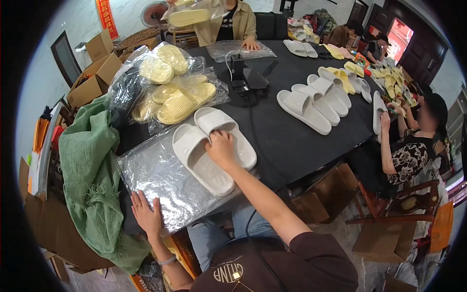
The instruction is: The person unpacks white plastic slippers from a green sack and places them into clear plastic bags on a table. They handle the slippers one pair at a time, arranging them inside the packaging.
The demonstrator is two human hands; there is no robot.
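A pair of pale grey-white slide slippers lies before me, the left slipper (pixel 206 168) and the right slipper (pixel 244 151) side by side with their toes pointing away. My right hand (pixel 222 148) reaches in between them, its fingers closed on their adjoining inner edges by the straps. Under the slippers spreads a clear plastic bag (pixel 146 168), flat and shiny on the black table. Near the bag's left front corner rests my left hand (pixel 146 214), fingers stretched out and holding nothing.
Bagged yellow slippers (pixel 181 103) are piled beyond the bag, beside a green cloth (pixel 90 175). A black stand with a cable (pixel 243 80) stands mid-table. White slippers (pixel 304 113) line the right. Across, a person (pixel 243 22) handles a bagged yellow slipper; another person (pixel 413 151) sits right.
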